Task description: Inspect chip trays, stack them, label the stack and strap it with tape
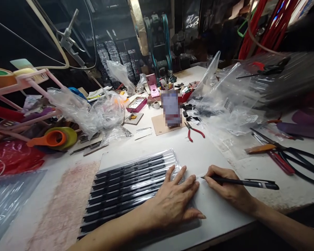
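Nearest you, your left forearm (120,223) crosses from the lower edge, and your left grip (174,200) is spread open, palm down, holding nothing. It covers the right part of the tray below.

Under all of it runs your white tabletop (214,150). Beyond your right grip (231,190), clear plastic bags (230,101) spread over the right side; crumpled clear bags (94,111) fill the left, beside the pink rack (34,82).

The clear tray (172,152) lies flat at front centre, partly hidden by your left forearm and grip. Its black strips (131,186) lie in parallel rows, their long axes running from your lower left up toward the right.

Past your right grip you have black-handled scissors (290,150); at the far centre, a blurred object (171,108) stands on a tan card (159,129). Red-handled pliers (191,131) lie just beside that card, between it and you.

Your right grip is closed around the black pen (240,181), just right of your left fingertips. The pen's tip points left, down at the tabletop beside small marks (197,177); its long axis runs nearly sideways, with the back end reaching right and slightly toward you.
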A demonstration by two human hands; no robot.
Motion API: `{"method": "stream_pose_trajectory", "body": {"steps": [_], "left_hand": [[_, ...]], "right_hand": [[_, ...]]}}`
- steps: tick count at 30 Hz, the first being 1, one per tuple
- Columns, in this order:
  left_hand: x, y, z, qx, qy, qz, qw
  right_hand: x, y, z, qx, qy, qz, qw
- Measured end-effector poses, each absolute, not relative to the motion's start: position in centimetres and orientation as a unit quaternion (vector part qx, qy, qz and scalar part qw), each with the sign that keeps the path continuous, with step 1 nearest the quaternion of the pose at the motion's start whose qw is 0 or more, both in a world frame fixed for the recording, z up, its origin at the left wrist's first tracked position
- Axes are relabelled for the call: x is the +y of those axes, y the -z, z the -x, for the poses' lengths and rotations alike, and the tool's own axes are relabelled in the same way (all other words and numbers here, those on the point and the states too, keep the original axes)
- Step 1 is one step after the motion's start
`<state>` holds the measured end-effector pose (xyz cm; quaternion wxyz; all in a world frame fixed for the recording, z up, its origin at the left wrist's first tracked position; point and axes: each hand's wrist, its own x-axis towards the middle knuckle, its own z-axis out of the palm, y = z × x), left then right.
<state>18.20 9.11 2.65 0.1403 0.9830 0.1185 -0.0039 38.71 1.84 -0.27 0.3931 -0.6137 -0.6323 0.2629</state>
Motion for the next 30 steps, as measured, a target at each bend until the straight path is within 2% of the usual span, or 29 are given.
{"method": "stream_pose_trajectory", "body": {"steps": [14, 30], "left_hand": [[9.3, -1.6, -18.6, 0.111, 0.003, -0.982, 0.155], [9.2, -1.9, -18.7, 0.125, 0.012, -0.981, 0.146]], "right_hand": [[1.9, -0.2, -38.9, -0.605, -0.257, 0.639, 0.399], [1.9, 0.0, -38.7, -0.644, -0.28, 0.597, 0.389]]}}
